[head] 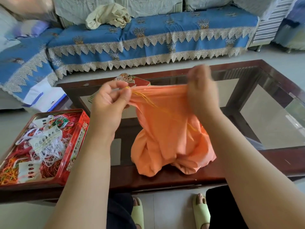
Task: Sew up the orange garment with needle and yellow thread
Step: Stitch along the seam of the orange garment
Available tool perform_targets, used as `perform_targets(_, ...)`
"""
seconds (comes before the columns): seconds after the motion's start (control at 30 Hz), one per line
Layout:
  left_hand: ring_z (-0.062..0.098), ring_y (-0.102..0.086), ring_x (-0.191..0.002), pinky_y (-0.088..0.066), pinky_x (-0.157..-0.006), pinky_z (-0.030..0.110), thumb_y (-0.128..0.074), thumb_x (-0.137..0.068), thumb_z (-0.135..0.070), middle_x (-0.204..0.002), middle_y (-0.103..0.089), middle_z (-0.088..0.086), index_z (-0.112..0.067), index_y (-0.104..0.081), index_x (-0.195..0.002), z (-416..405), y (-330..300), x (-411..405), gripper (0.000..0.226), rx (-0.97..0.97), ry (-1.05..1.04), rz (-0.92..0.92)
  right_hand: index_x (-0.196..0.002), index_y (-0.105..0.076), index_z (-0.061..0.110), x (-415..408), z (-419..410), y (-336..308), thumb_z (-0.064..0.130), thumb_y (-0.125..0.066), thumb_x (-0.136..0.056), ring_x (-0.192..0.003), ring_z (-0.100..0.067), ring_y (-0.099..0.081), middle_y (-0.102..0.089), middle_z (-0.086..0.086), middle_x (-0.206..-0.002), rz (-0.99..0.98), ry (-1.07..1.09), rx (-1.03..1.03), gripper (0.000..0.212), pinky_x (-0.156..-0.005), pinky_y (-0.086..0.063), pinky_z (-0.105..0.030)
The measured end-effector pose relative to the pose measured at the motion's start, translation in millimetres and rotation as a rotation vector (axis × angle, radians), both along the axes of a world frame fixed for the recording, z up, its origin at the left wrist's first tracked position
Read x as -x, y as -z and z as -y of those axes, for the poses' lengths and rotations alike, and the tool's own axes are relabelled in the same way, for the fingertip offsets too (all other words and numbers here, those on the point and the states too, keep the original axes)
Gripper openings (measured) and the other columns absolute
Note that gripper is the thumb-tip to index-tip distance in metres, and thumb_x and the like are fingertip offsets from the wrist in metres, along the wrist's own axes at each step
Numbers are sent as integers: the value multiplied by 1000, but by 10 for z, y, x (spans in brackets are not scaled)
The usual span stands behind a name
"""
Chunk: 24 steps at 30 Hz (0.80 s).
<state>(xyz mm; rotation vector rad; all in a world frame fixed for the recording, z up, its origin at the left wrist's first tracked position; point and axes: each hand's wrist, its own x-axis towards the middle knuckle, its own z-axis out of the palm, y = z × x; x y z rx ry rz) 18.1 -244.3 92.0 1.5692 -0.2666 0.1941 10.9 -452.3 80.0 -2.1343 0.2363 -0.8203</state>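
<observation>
— What's the biggest thing in view?

— A sofa [165, 33] under a blue lace-edged cover, with a crumpled beige cloth [107, 15] on its seat. In front of it stands a dark wooden desk [173, 179] with glass panels.

— And the orange garment [166, 129]?

— Held up over the desk's middle. Its top edge is stretched taut, running left to right between the two hands; the rest hangs down and bunches on the desk's near rail.

— What is on the left?

— A red tin [49, 146], open, full of tangled threads and white thread cards. Chinese characters run along its side, too small to read. A second red floral tin [132, 80] lies behind the left hand [107, 103].

— The hands?

— The left pinches the garment's left corner between thumb and fingers [125, 95]. The right hand [201, 90], blurred, grips the other end, fingers curled round the cloth.

— The yellow thread [148, 100]?

— It runs from the left pinch slanting down to the right across the fabric. I can't make out the needle.
</observation>
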Motion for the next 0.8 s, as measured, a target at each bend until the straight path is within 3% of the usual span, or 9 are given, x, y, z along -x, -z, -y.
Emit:
perform_targets(0.07, -5, -66, -79, -54, -76, 19, -59, -95, -13, -78, -71, -17, -26, -60, -98, -40, 64, -82, 13, -114, -253, 116, -100, -51, -4, 98, 49, -181, 7, -38, -97, -65, -21, -52, -49, 11, -78, 552, 153, -31, 17, -60, -41, -35)
perform_targets(0.13, -7, -65, -81, -54, -76, 18, -59, -96, -19, -85, -69, -15, -24, -61, -100, -78, 111, -161, 7, -177, -385, 129, -97, -50, -3, 164, 42, -244, 6, -38, -98, -58, -8, -43, -42, 18, -76, 695, 158, 22, 15, -55, -37, -26)
perform_targets(0.17, -7, -65, -81, -54, -76, 18, -60, -96, -20, -87, -69, -14, -22, -62, -102, -82, 130, -188, 6, -212, -394, 105, -98, -51, -3, 152, 42, -211, 8, -39, -99, -56, -7, -44, -44, 18, -73, 607, 147, 46, 16, -55, -36, -25)
perform_targets(0.27, 0, -64, -80, -54, -77, 26, -65, -92, -21, -85, -67, -12, -22, -64, -93, -62, 192, -231, 2, -347, -293, 30, -101, -53, 8, 104, 5, 4, 19, -43, -101, -65, -24, -59, -55, 11, -68, 76, 4, 29, 16, -62, -47, -36)
perform_targets(0.37, 0, -59, -79, -51, -74, 25, -69, -88, -27, -84, -65, -13, -27, -66, -86, -9, 194, -173, 3, -447, -249, 27, -89, -49, 15, 100, -114, 48, 19, -41, -102, -50, -14, -56, -57, 4, -53, 2, -158, -323, 16, -57, -48, -32)
perform_targets(0.43, 2, -60, -80, -52, -75, 26, -69, -88, -32, -85, -66, -12, -30, -66, -85, 4, 178, -128, 4, -434, -223, 16, -85, -47, 13, 121, -208, 0, 15, -38, -103, -46, -16, -58, -61, -1, -50, -62, -319, -514, 21, -53, -48, -30)
perform_targets(0.57, 2, -64, -69, -57, -63, 22, -65, -90, -33, -79, -68, -4, -27, -65, -86, 14, 118, -71, 7, -370, -186, 14, -82, -42, 14, 182, -380, 18, 18, -32, -105, -57, -23, -67, -71, -8, -65, -354, -569, -489, 25, -54, -51, -31)
perform_targets(0.67, 9, -67, -75, -58, -62, 22, -56, -97, -28, -86, -68, 1, -19, -64, -93, -2, 68, -46, 13, -368, -182, 46, -84, -43, 16, 217, -456, 82, 22, -31, -104, -68, -18, -70, -73, -3, -77, -362, -525, -334, 24, -72, -59, -41)
perform_targets(0.8, 13, -65, -90, -59, -76, 36, -41, -103, -29, -95, -63, -1, -23, -55, -97, -46, 40, -46, 16, -376, -197, 45, -89, -46, 20, 113, -392, 137, 19, -37, -103, -76, -10, -67, -71, 5, -81, -80, -417, -263, 17, -75, -57, -34)
